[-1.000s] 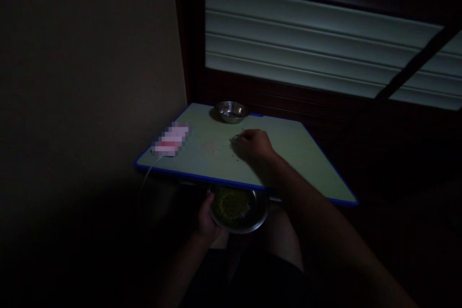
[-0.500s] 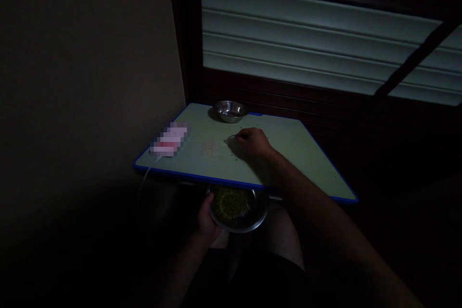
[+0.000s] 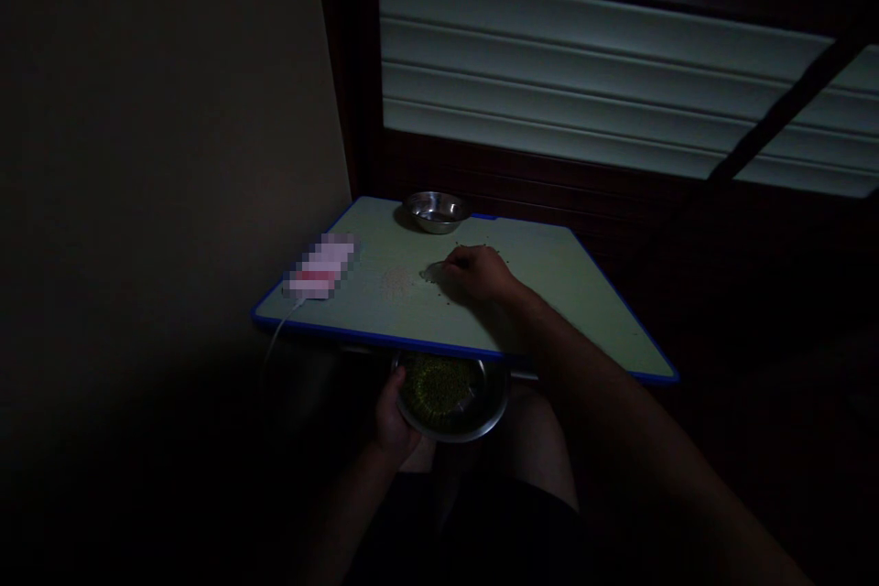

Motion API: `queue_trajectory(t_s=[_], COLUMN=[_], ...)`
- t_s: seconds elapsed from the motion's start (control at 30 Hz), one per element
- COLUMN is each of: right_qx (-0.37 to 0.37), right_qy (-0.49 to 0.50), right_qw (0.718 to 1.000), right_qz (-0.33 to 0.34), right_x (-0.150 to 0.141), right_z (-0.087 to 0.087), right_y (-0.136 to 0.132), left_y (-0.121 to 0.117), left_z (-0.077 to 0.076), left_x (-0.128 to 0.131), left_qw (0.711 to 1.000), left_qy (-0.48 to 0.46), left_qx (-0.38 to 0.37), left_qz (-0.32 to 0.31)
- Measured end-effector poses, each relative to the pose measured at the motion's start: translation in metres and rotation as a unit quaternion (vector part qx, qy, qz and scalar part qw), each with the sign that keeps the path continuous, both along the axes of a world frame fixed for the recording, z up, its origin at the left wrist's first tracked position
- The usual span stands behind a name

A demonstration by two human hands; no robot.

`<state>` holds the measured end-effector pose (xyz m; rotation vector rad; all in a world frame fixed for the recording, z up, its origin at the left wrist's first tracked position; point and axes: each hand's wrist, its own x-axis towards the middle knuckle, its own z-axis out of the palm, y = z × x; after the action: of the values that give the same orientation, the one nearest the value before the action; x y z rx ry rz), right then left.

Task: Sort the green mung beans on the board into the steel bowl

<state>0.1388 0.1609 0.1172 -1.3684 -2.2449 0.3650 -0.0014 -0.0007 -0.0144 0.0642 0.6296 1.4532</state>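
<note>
Steel bowl (image 3: 450, 398) holds green grains, sits below table (image 3: 583, 293) edge. Left hand (image 3: 391, 421) grips its rim. Right hand (image 3: 477, 275) curled, fingertips touching scattered grains (image 3: 446, 293) on tabletop.

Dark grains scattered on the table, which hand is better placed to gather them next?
Probably the right hand: it rests on the table among the grains. The left hand holds the bowl below.

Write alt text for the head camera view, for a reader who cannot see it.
In a dim room, a person's right hand rests among small dark grains scattered on a pale green table, while the left hand holds a metal bowl of green beans below the table's near edge. A second metal bowl sits at the far edge.
</note>
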Motion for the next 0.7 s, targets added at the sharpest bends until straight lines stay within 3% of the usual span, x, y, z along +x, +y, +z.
queue_trajectory(t_s=[0.7], right_qx=[-0.001], right_qy=[0.006], right_qw=[0.999], right_qz=[0.046], right_x=[-0.001], right_z=[0.002], right_y=[-0.011], left_y=[0.0], left_z=[0.001], left_x=[-0.001], left_qw=[1.0], left_qy=[0.004], left_qx=[0.005], left_qz=[-0.003])
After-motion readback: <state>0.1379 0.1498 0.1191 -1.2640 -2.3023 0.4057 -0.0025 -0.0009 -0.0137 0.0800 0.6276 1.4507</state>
